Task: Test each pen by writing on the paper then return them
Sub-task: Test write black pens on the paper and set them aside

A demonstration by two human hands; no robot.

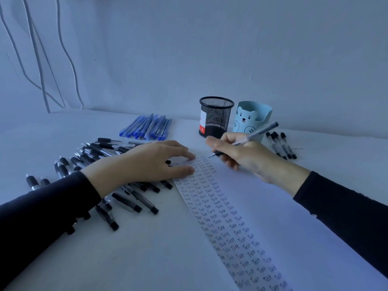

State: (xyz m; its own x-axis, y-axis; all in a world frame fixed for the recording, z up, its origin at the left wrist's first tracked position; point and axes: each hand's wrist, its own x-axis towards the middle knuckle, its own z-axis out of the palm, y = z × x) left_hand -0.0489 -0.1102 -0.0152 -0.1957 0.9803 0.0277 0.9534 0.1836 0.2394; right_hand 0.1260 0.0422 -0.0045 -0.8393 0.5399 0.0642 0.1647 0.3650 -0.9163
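A white sheet of paper (262, 206) lies on the table, its left part filled with several rows of the handwritten word "Test". My right hand (237, 154) grips a clear black-tipped pen (256, 133) in a writing hold, tip touching or just above the top of the written column. My left hand (155, 160) lies flat with fingers spread, fingertips pressing the paper's top left corner. Under and around my left forearm lies a heap of several black pens (126, 198). A small black pen cap (168, 162) sits by my left fingers.
A row of several blue pens (147, 126) lies at the back. A black mesh pen cup (215, 116) and a light blue bear-faced holder (252, 118) stand behind the paper. Several black-capped pens (281, 144) lie to the right. White cables hang on the wall at left.
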